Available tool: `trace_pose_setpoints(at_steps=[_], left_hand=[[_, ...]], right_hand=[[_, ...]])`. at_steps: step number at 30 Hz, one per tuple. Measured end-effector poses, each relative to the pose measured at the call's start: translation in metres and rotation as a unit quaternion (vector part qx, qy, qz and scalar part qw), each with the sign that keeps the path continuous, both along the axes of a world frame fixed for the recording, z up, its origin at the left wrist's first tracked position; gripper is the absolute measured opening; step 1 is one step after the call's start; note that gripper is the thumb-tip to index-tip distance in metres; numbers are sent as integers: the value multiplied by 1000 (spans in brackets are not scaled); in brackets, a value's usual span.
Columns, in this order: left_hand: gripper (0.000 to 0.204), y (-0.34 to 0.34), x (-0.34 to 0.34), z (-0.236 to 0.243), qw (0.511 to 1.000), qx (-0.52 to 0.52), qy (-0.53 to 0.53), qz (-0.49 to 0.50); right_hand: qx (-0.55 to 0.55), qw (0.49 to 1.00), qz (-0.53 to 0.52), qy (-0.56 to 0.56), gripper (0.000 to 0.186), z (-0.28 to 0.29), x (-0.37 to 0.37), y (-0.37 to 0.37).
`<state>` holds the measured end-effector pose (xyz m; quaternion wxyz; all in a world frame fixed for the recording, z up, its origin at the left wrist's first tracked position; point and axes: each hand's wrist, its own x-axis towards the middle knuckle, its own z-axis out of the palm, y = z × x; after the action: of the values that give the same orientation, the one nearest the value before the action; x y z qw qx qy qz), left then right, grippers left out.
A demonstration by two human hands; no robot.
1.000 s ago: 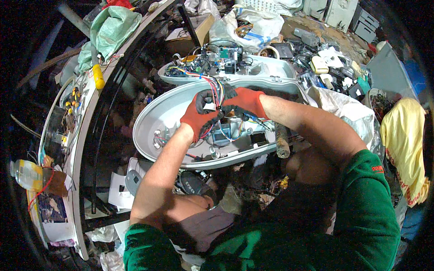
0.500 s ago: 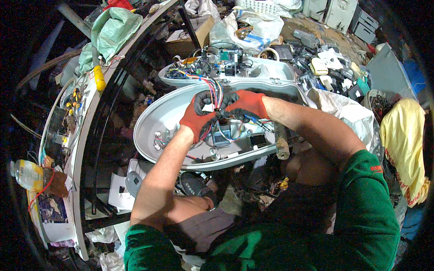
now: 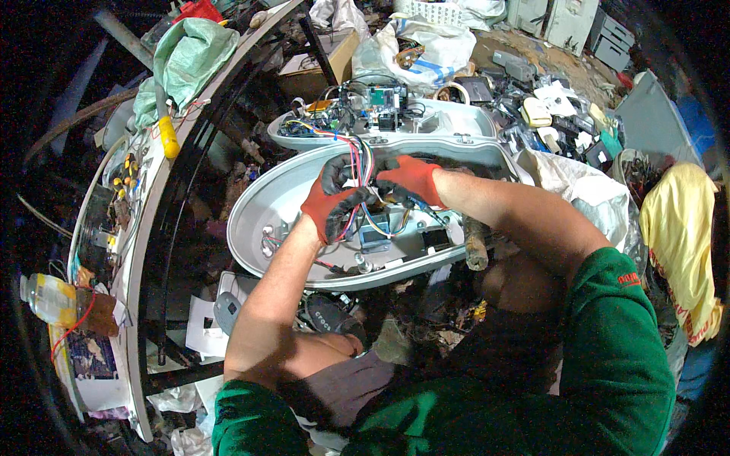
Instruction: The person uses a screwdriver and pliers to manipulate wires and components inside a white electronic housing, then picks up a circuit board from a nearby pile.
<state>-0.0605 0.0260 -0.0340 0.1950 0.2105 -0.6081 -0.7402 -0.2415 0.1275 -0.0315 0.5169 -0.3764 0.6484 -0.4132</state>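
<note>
A bundle of coloured wires (image 3: 363, 158) runs from the far half of an opened grey plastic housing (image 3: 465, 121) down into its near half (image 3: 247, 199). My left hand (image 3: 327, 204), in a red glove with dark fingers, is closed around the bundle above the near half. On the bundle's right side is my right hand (image 3: 411, 179), gloved alike, its fingers curled in close to the wires. Something blue and thin shows beneath its palm; what it grips is hidden. Below the hands, a grey box-shaped part (image 3: 374, 234) sits inside the near half. A circuit board (image 3: 384, 96) stands in the far half.
On the left, a curved pale-edged bench (image 3: 137, 296) carries a yellow-handled tool (image 3: 168, 138), a plastic bottle (image 3: 49, 298) and small tools. A wooden stick (image 3: 476, 247) rests at the housing's near right edge. Electronic scrap (image 3: 536, 114) and a yellow sack (image 3: 679, 235) lie right.
My right hand has shifted slightly left and down, and its fingers have changed position beside the wires. My left hand still holds the bundle, its fingers a little rearranged.
</note>
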Motion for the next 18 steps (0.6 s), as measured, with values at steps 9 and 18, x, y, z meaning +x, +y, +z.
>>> trace_pose_setpoints(at_steps=[9, 18], left_hand=[[70, -17, 16, -35, 861, -423, -239, 149], [32, 51, 30, 96, 973, -207, -31, 98]], right_hand=[[-77, 981, 58, 167, 24, 36, -16, 2], [-168, 972, 141, 83, 16, 97, -3, 38]])
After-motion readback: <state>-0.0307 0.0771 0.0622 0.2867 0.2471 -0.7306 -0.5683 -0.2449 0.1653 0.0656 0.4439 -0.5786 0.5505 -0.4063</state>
